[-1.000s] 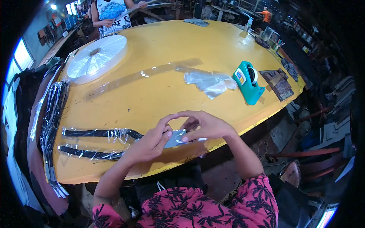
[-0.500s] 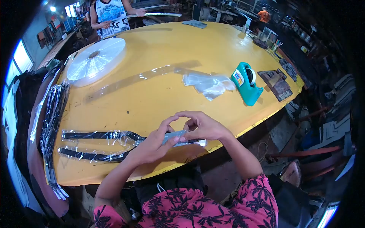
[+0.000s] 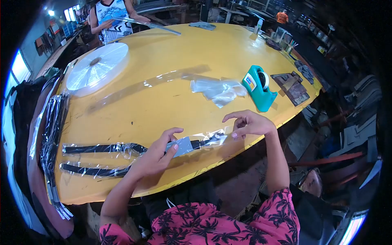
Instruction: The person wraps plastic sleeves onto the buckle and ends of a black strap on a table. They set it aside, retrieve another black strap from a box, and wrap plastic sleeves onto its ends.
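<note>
Left hand [image 3: 153,158]: thumb pressed on the face of a grey card [image 3: 184,146], forefinger raised off it; the grip is closed on the card, but the fingers beneath are out of sight. Card's left end is covered by the thumb. Right hand [image 3: 251,123]: thumb and forefinger apart, nothing between them, just beyond the free end of the clear wrap [image 3: 219,139]. Black strip [image 3: 199,144] emerges right of the card, its far end blurred by glare. Two wrapped black bands [image 3: 104,149] run left of the left hand; whether they join the strip behind it, cannot tell.

Around the hands: green tape dispenser [image 3: 259,90] beyond the right hand, a dark brown slab [image 3: 292,90] right of that. Crumpled film [image 3: 216,89] ahead, between hands and far edge; nothing stands between the two hands but wrap. Large film roll [image 3: 109,64] ahead-left; bundled straps [image 3: 52,134] far left.

Materials: card flat, smooth, rectangular; wrap glossy, creased, see-through; roll a thick translucent disc; tabletop [image 3: 163,108] yellow, scuffed.
</note>
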The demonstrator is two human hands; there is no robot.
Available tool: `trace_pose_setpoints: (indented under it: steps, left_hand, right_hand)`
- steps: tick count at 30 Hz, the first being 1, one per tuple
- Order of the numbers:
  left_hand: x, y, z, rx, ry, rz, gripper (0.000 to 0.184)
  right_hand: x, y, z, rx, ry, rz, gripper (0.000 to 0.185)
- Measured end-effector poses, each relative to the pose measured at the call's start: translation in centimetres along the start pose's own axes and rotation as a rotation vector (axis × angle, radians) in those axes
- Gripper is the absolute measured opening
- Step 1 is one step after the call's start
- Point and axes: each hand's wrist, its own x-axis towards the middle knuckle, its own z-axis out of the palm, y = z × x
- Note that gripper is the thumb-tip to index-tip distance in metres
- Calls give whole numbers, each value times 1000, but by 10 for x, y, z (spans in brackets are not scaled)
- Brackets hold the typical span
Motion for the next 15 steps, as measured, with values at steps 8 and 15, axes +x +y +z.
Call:
trace_pose_setpoints:
  steps: [8,15]
  left_hand:
    - [11,-6,16,87,-68,-9,48]
    - [5,-1,-2,60,-51,-47,54]
  right_hand:
    - [46,-13,63,-53,138,-426,68]
    - [87,-23,97,-12,-154,-266,64]
